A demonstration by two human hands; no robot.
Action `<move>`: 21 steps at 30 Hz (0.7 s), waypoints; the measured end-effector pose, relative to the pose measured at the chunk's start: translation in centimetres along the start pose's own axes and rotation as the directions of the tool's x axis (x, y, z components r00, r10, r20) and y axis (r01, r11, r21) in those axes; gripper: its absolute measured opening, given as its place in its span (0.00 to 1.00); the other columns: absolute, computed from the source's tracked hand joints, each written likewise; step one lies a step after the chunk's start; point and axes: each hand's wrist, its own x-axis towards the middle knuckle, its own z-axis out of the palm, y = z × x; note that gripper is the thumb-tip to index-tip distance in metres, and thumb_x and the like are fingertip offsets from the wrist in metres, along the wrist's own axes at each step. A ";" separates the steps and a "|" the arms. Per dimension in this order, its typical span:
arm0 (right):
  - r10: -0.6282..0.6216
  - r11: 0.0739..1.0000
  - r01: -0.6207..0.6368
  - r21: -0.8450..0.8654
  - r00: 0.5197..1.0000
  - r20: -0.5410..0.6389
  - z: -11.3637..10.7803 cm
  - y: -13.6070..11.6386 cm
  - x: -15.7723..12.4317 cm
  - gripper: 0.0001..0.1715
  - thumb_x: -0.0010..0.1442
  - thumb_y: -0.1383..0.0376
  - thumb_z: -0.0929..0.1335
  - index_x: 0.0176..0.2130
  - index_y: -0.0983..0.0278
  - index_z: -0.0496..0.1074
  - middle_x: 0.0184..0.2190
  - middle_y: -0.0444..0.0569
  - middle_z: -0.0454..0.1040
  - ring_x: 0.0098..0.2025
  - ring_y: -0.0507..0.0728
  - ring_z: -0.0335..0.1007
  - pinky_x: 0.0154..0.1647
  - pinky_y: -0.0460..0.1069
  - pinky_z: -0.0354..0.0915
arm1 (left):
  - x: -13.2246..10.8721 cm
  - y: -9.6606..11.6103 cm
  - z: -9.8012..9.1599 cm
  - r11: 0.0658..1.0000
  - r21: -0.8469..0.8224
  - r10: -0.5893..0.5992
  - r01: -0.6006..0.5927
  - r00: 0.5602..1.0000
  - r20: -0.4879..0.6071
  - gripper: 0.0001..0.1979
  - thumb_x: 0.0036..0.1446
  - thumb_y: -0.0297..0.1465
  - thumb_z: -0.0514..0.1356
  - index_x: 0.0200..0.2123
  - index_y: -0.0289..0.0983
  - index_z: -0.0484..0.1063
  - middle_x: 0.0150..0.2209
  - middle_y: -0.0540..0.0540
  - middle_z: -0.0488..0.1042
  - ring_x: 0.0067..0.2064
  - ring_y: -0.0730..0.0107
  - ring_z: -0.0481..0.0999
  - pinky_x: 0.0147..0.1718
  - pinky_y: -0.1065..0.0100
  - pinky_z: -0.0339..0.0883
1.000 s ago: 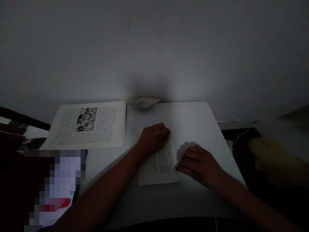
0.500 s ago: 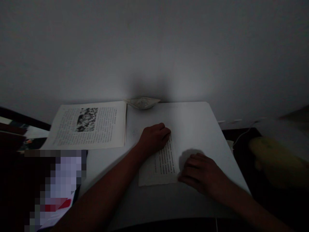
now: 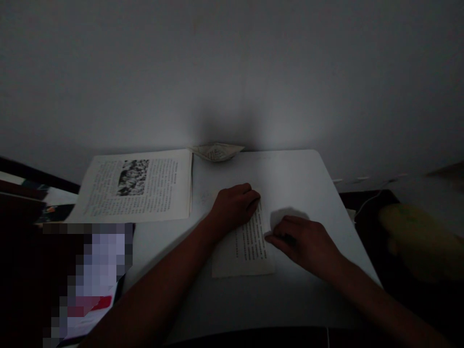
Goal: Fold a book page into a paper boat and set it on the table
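A printed sheet of paper [image 3: 250, 246], narrow and apparently folded, lies on the white table in front of me. My left hand [image 3: 237, 205] rests on its upper part with the fingers curled, pressing it down and hiding that end. At the sheet's right edge is my right hand [image 3: 295, 237], thumb and forefinger nearly together in a pinch on that edge; the other fingers are bent. Behind my left hand, a folded paper boat [image 3: 217, 152] stands at the table's back edge.
A stack of printed pages [image 3: 170, 186] with a picture lies at the table's back left. The white table [image 3: 290, 179] meets a grey wall [image 3: 232, 72]. At lower left is a blurred-out screen [image 3: 103, 270]. A yellowish soft object [image 3: 416, 237] sits beyond the right edge.
My right hand has moved up along the sheet's right edge, and its thumb and forefinger have come to a pinch there. My left hand stays on the sheet. The view has shifted slightly.
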 end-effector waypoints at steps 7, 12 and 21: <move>0.059 0.995 -0.062 -0.076 0.997 -0.041 -0.2 0.5 2.4 0.15 0.60 0.55 0.64 0.27 0.60 0.71 0.25 0.42 0.73 0.26 0.52 0.68 0.26 0.47 0.56 | -0.2 -0.1 0.1 0.999 -0.038 -0.004 0.004 1.000 0.000 0.09 0.60 0.32 0.51 0.37 0.37 0.71 0.33 0.47 0.73 0.35 0.70 0.72 0.32 0.70 0.63; 0.099 0.992 -0.106 -0.072 0.990 -0.102 -0.2 1.2 4.3 0.16 0.59 0.54 0.65 0.27 0.60 0.71 0.26 0.43 0.74 0.27 0.53 0.68 0.26 0.47 0.55 | -0.3 -0.1 0.0 0.996 -0.088 -0.023 0.022 1.000 -0.002 0.08 0.59 0.30 0.53 0.39 0.37 0.69 0.36 0.48 0.74 0.37 0.70 0.72 0.34 0.70 0.64; 0.202 0.968 -0.220 -0.121 0.969 -0.145 -1.0 1.9 7.8 0.15 0.58 0.53 0.65 0.29 0.59 0.73 0.28 0.46 0.77 0.29 0.57 0.71 0.25 0.48 0.56 | -0.4 0.1 -0.5 0.999 -0.030 -0.022 0.023 0.999 0.041 0.06 0.58 0.32 0.53 0.36 0.37 0.68 0.35 0.47 0.73 0.36 0.69 0.71 0.31 0.69 0.63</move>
